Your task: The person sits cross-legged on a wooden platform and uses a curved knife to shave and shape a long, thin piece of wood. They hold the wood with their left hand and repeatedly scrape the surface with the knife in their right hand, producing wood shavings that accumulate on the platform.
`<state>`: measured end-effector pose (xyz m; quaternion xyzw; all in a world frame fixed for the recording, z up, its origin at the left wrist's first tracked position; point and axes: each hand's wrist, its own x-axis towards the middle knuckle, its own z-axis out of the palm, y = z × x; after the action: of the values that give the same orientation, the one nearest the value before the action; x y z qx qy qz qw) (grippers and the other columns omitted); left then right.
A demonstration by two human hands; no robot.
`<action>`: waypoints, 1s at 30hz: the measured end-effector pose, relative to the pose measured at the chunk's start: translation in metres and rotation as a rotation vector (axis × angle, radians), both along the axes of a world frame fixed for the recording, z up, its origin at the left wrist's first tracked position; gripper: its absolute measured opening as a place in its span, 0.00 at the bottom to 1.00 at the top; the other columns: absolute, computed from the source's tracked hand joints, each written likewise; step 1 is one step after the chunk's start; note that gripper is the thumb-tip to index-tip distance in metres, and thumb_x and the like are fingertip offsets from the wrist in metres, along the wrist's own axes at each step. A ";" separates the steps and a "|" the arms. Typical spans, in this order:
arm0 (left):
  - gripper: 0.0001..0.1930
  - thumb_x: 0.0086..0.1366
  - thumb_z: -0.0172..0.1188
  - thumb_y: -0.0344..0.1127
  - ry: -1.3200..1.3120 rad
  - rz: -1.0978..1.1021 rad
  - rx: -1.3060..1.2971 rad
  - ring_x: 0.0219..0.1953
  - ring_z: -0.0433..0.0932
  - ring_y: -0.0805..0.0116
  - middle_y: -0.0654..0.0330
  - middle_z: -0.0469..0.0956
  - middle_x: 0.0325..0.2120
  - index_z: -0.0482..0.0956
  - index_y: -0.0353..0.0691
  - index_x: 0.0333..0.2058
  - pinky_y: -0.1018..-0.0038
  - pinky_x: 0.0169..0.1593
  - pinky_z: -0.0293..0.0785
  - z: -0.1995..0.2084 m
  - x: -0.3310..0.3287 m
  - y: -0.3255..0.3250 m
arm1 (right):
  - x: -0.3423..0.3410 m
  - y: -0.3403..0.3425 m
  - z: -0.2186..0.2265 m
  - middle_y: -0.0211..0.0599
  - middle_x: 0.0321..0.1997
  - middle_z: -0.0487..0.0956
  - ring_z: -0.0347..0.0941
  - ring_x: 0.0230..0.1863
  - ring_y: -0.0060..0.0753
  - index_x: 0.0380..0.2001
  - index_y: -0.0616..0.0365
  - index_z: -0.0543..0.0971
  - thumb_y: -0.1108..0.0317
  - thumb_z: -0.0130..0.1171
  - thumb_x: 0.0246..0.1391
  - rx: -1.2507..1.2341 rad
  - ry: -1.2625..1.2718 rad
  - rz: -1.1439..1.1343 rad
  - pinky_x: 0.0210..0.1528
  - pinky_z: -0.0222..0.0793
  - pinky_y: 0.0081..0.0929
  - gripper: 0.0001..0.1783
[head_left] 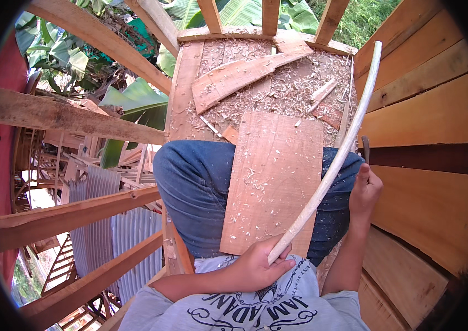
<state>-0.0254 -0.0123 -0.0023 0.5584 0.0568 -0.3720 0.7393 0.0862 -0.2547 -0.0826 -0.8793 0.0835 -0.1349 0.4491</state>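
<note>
My left hand (261,265) is closed round the near end of a long, pale, peeled stick (328,179), close to my shirt. The stick rises away to the far right with a slight bend and passes over the right edge of a flat wooden board (272,182). That board lies across my lap, sprinkled with pale shavings. Beside my right knee, my right hand (365,190) is closed in a fist. A dark, curved blade, seemingly a knife (366,148), sticks up from it; the handle is hidden in the fingers. Blade and stick are apart.
Shavings cover the plank floor (234,55) ahead of my knees, where a cut board (245,77) and several offcuts lie. A plank wall (421,132) stands close on my right. Wooden rails (74,215) run along the left, with corrugated sheets (134,243) beyond.
</note>
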 end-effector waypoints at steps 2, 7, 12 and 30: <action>0.13 0.64 0.57 0.26 -0.012 0.044 -0.002 0.24 0.61 0.84 0.71 0.60 0.21 0.60 0.42 0.28 0.82 0.29 0.60 -0.003 0.008 0.002 | -0.001 -0.006 0.015 0.30 0.12 0.52 0.52 0.17 0.19 0.13 0.63 0.62 0.36 0.49 0.58 0.006 0.043 0.040 0.18 0.48 0.27 0.38; 0.08 0.63 0.57 0.27 -0.019 0.133 0.098 0.26 0.62 0.83 0.70 0.63 0.22 0.65 0.39 0.33 0.81 0.29 0.61 -0.002 0.026 0.005 | -0.047 0.046 0.050 0.41 0.10 0.63 0.63 0.12 0.46 0.11 0.59 0.66 0.35 0.59 0.48 -0.075 0.088 0.484 0.16 0.58 0.32 0.36; 0.14 0.62 0.58 0.27 -0.184 0.105 0.201 0.29 0.65 0.79 0.64 0.69 0.26 0.72 0.33 0.46 0.81 0.32 0.64 0.006 0.030 -0.001 | -0.047 0.065 0.033 0.37 0.08 0.61 0.64 0.10 0.41 0.09 0.55 0.64 0.29 0.61 0.36 -0.212 -0.037 0.508 0.14 0.57 0.32 0.38; 0.06 0.62 0.57 0.27 -0.054 0.085 0.098 0.27 0.65 0.79 0.64 0.67 0.23 0.69 0.35 0.35 0.77 0.30 0.63 -0.008 0.022 0.003 | -0.026 0.025 0.049 0.36 0.10 0.60 0.59 0.11 0.33 0.11 0.61 0.65 0.34 0.57 0.50 -0.128 0.022 0.345 0.16 0.55 0.30 0.38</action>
<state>-0.0038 -0.0098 -0.0102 0.6008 0.0787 -0.3219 0.7274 0.0606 -0.2296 -0.0335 -0.9087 -0.0724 -0.0510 0.4080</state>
